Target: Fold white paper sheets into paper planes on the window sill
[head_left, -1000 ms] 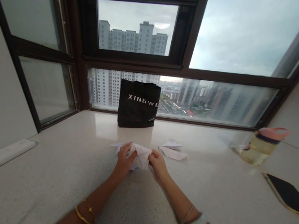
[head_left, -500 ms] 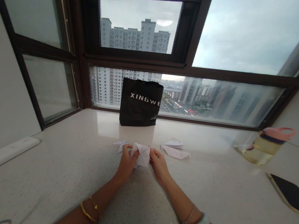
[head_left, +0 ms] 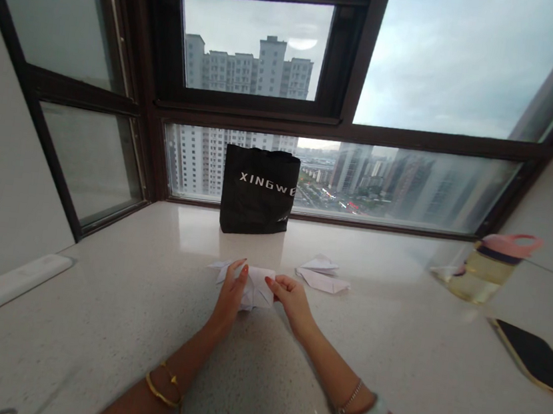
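Observation:
A piece of folded white paper with crease lines is between my hands, low over the counter. My right hand pinches its right edge, thumb in front and fingers behind. At the left side of the paper is my left hand, its thumb and fingers close together along that edge; part of the grip is hidden. Behind my left hand lies another folded paper piece, partly covered. Beyond my right hand, more folded white paper rests on the counter.
A black bag stands by the window. At the right are a pink-lidded bottle and a dark phone. A white elongated device with a cable lies at the left on the speckled counter.
My left thumb has moved up from the middle of the paper to its left upper edge. My right thumb now shows on the front of the paper's right edge.

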Tool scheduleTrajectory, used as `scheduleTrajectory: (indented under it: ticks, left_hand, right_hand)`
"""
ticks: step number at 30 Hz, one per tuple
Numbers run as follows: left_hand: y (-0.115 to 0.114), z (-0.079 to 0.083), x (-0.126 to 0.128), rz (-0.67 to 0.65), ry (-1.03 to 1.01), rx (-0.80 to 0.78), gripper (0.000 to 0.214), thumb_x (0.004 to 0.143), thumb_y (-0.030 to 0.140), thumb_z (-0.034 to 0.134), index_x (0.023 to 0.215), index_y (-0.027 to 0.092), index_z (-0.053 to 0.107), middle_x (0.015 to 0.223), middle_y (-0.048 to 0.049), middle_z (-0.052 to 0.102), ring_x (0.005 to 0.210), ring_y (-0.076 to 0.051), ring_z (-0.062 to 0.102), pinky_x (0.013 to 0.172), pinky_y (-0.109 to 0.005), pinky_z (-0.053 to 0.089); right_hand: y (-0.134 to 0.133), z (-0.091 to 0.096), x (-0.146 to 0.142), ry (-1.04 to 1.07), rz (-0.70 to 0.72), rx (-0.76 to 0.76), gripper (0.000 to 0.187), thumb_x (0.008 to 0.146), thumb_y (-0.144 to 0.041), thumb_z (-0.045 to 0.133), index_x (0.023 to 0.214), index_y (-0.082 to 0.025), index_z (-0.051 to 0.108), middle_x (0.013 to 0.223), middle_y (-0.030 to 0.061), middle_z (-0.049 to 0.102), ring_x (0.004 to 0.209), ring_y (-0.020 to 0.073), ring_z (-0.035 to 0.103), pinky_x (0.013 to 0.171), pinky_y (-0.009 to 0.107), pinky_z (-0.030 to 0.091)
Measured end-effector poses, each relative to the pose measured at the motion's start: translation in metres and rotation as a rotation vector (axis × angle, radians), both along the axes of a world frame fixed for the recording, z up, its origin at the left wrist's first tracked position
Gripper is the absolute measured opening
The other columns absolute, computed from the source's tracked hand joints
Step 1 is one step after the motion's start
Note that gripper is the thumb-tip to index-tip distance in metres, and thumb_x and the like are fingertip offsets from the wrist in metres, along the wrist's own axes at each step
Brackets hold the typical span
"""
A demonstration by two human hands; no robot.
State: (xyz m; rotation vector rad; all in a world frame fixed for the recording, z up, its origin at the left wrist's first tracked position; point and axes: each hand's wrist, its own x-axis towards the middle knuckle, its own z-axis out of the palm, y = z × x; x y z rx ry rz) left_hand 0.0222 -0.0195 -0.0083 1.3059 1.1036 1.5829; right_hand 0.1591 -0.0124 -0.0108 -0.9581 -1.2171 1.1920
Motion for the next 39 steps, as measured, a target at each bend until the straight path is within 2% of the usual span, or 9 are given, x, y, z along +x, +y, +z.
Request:
scheduleTrajectory:
  ticks: [5,13,16,20,22,26,32,36,39]
  left_hand:
    - [0.000,0.000,0.000,-0.014,0.100,-0.033,0.046,0.072,0.061,0.042,0.065,0.016,0.050,0.061,0.0006,0.049,0.058,-0.013,0.049,0.053,-0.023,0.039]
    - [0.000,0.004,-0.002,0.079,0.113,-0.010,0.047,0.067,0.063,0.046,0.058,0.017,0.048,0.053,0.0034,0.046,0.050,-0.010,0.046,0.046,-0.020,0.036]
    - [-0.001,0.006,-0.001,0.013,0.037,-0.040,0.051,0.065,0.066,0.045,0.062,0.016,0.051,0.054,0.0020,0.051,0.049,-0.011,0.049,0.044,-0.021,0.038]
    - [-0.003,0.003,0.003,-0.243,-0.055,-0.174,0.065,0.066,0.072,0.036,0.080,0.011,0.054,0.056,-0.0039,0.060,0.042,-0.015,0.055,0.036,-0.024,0.039]
    - [-0.003,0.001,0.005,-0.291,-0.070,-0.208,0.067,0.066,0.072,0.035,0.084,0.010,0.054,0.053,-0.0048,0.061,0.039,-0.016,0.056,0.034,-0.024,0.039]
    - [-0.003,-0.001,0.005,-0.286,-0.096,-0.214,0.064,0.067,0.069,0.039,0.087,0.010,0.052,0.051,-0.0042,0.061,0.037,-0.015,0.056,0.033,-0.022,0.040]
    - [-0.001,-0.001,0.004,-0.263,-0.090,-0.193,0.058,0.066,0.067,0.044,0.083,0.012,0.052,0.048,-0.0022,0.060,0.036,-0.014,0.056,0.034,-0.022,0.043]
    - [-0.001,-0.002,0.005,-0.275,-0.075,-0.197,0.058,0.067,0.067,0.042,0.084,0.012,0.051,0.046,-0.0014,0.059,0.036,-0.015,0.056,0.035,-0.022,0.043]
    - [-0.001,-0.002,0.004,-0.278,-0.057,-0.195,0.059,0.068,0.067,0.041,0.085,0.012,0.051,0.047,-0.0022,0.060,0.037,-0.015,0.057,0.036,-0.022,0.044]
  right_hand:
    - [-0.003,0.002,-0.004,-0.019,0.023,0.040,0.035,0.056,-0.051,0.066,0.060,-0.016,0.062,0.051,-0.0011,0.058,0.046,0.0107,0.048,0.047,0.023,0.037]
    - [-0.003,0.004,-0.005,0.004,0.102,0.006,0.035,0.055,-0.049,0.068,0.066,-0.016,0.061,0.057,-0.0011,0.061,0.050,0.0108,0.051,0.049,0.023,0.039]
    - [-0.004,0.007,-0.004,-0.016,0.094,-0.006,0.035,0.053,-0.048,0.069,0.061,-0.016,0.058,0.054,-0.0015,0.060,0.048,0.0102,0.051,0.048,0.023,0.039]
    - [-0.002,0.006,-0.001,-0.019,0.011,0.003,0.039,0.051,-0.049,0.070,0.068,-0.018,0.055,0.047,-0.0049,0.055,0.041,0.0094,0.047,0.044,0.022,0.035]
    - [0.000,0.003,0.001,-0.030,-0.052,0.023,0.040,0.051,-0.050,0.069,0.068,-0.019,0.052,0.042,-0.0069,0.051,0.038,0.0087,0.043,0.041,0.021,0.033]
    - [0.002,-0.001,0.003,-0.101,-0.115,0.050,0.040,0.054,-0.055,0.064,0.055,-0.019,0.050,0.039,-0.0060,0.046,0.037,0.0077,0.038,0.039,0.021,0.029]
    - [0.001,0.002,0.009,-0.213,-0.092,0.090,0.046,0.062,-0.059,0.056,0.043,-0.018,0.048,0.041,-0.0042,0.043,0.042,0.0082,0.037,0.042,0.021,0.029]
    - [0.001,0.002,0.010,-0.174,-0.110,0.090,0.041,0.062,-0.055,0.059,0.048,-0.017,0.053,0.043,-0.0044,0.042,0.044,0.0086,0.037,0.043,0.022,0.027]
    - [0.002,0.003,0.013,-0.088,-0.204,0.080,0.035,0.059,-0.051,0.063,0.059,-0.016,0.060,0.044,-0.0050,0.043,0.043,0.0082,0.035,0.041,0.022,0.025]
